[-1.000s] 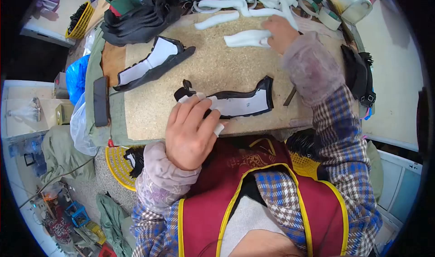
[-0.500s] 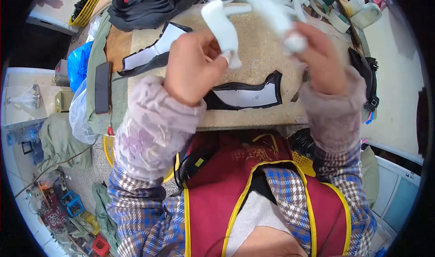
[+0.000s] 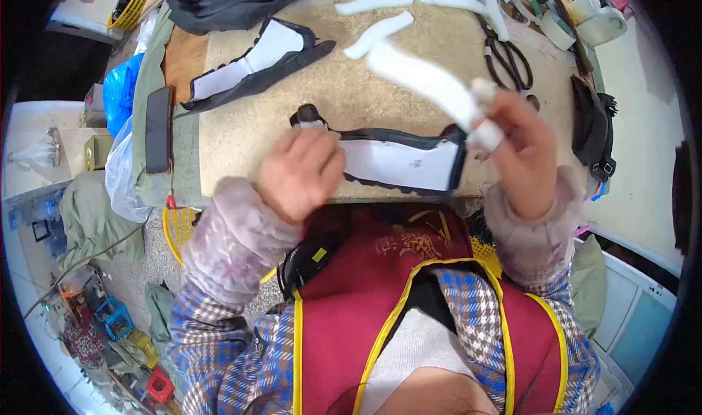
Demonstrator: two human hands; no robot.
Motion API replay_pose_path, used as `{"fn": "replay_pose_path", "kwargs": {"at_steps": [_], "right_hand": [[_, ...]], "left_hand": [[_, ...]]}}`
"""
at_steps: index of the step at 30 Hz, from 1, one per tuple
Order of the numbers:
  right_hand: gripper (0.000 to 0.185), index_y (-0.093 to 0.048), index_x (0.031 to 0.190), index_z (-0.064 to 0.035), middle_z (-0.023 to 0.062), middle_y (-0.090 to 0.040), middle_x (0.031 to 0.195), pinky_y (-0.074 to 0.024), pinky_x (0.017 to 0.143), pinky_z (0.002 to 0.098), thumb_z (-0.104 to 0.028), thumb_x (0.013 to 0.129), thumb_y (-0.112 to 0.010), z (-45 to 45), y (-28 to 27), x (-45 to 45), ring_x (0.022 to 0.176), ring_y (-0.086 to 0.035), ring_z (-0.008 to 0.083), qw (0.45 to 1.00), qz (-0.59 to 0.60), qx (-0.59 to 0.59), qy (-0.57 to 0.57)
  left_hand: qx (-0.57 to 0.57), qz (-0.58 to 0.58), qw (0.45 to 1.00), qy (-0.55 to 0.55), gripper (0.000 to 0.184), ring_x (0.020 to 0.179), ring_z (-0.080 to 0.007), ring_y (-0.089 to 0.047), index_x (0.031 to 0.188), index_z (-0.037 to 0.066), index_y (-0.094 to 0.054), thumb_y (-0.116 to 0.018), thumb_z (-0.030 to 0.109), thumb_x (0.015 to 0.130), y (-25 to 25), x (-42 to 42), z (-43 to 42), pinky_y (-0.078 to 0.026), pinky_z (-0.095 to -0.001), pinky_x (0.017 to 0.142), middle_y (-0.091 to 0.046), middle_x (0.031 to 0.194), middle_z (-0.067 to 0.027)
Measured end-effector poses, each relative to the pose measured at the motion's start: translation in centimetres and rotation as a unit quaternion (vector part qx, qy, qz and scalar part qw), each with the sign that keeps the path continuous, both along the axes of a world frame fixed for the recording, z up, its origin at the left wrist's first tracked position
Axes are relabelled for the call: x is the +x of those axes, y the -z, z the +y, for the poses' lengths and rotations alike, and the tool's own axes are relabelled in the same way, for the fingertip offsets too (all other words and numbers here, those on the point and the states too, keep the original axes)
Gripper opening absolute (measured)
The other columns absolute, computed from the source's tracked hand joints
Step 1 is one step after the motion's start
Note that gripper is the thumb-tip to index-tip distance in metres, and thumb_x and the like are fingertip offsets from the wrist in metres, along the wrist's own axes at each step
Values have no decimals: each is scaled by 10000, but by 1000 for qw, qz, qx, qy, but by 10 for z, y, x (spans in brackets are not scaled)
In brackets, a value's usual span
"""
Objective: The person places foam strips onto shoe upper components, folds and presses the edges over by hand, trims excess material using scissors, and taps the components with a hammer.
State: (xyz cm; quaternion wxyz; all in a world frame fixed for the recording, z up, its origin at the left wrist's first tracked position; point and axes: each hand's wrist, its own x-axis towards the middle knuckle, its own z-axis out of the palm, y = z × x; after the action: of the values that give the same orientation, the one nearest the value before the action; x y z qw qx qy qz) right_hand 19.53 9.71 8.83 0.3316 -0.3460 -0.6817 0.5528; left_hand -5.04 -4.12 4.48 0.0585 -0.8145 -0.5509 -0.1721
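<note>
My right hand (image 3: 518, 148) pinches one end of a white foam strip (image 3: 424, 84), which is raised over the board and slants up to the left. White wrapping covers some of its fingertips. My left hand (image 3: 303, 168) is closed on the left end of a black-edged piece with a white lining (image 3: 402, 163), lying near the table's front edge. A second black and white piece (image 3: 252, 62) lies further back on the left. Another white strip (image 3: 379, 35) lies behind the raised one.
More white strips (image 3: 453, 2) and black fabric (image 3: 234, 4) lie along the back. Black-handled scissors (image 3: 507, 62) and tape rolls (image 3: 557, 30) are at the back right. A phone (image 3: 158, 130) lies at the left edge, black straps (image 3: 591, 126) at the right.
My left hand has let go of a white strip, which now lies on the board, and has moved down to the near black-edged piece. A pair of scissors has come into view.
</note>
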Motion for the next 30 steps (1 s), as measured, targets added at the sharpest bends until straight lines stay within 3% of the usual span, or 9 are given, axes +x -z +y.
{"fn": "replay_pose_path", "kwargs": {"at_steps": [4,7,11,14,17,29,30], "right_hand": [[341,-627,1062,24,140,-647,884,-469,578,261,86,736,-548,-17,4,-26,669,-611,165,978,-96,141,-120],[319,-630,1047,30,143,-653,864,-463,565,269,78,744,-544,-1,31,-21,632,-595,161,973,-134,103,-156],[276,-652,993,27,164,-669,846,-471,582,287,76,748,-535,3,25,-24,633,-611,187,967,-191,41,-166],[249,-668,964,12,169,-674,841,-478,598,308,58,753,-542,3,24,-33,656,-632,238,950,-203,140,-191],[224,-678,942,0,169,-674,830,-483,614,326,37,756,-558,5,25,-35,683,-641,278,944,-223,162,-183],[197,-687,940,-16,155,-660,787,-474,578,327,-123,776,-674,7,26,-38,630,-630,251,935,-251,172,-184],[195,-683,951,-5,138,-664,792,-461,573,308,-91,778,-670,7,26,-39,630,-603,203,935,-248,165,-190]], "left_hand": [[32,-22,995,-90,250,963,-274,-593,897,11,-636,-604,90,662,0,42,-28,-503,-366,802,-603,988,-122],[35,-36,990,-135,265,933,-273,-611,910,-6,-640,-615,89,663,14,46,-44,-523,-349,789,-617,968,-131],[40,-49,987,-149,306,947,-283,-617,962,-18,-642,-614,87,676,23,48,-55,-547,-331,759,-624,1001,-147],[39,-63,986,-147,314,950,-288,-619,981,-21,-642,-611,76,684,23,49,-55,-544,-337,765,-625,1004,-150],[33,-70,986,-148,317,954,-292,-621,995,-20,-640,-610,65,691,20,49,-55,-540,-339,771,-625,1009,-149],[5,-48,985,-163,297,967,-267,-619,989,1,-625,-607,67,700,15,50,-47,-535,-323,776,-634,1043,-123],[1,-45,985,-165,298,966,-267,-618,989,2,-622,-605,66,698,14,50,-46,-535,-324,776,-635,1039,-123]]}}
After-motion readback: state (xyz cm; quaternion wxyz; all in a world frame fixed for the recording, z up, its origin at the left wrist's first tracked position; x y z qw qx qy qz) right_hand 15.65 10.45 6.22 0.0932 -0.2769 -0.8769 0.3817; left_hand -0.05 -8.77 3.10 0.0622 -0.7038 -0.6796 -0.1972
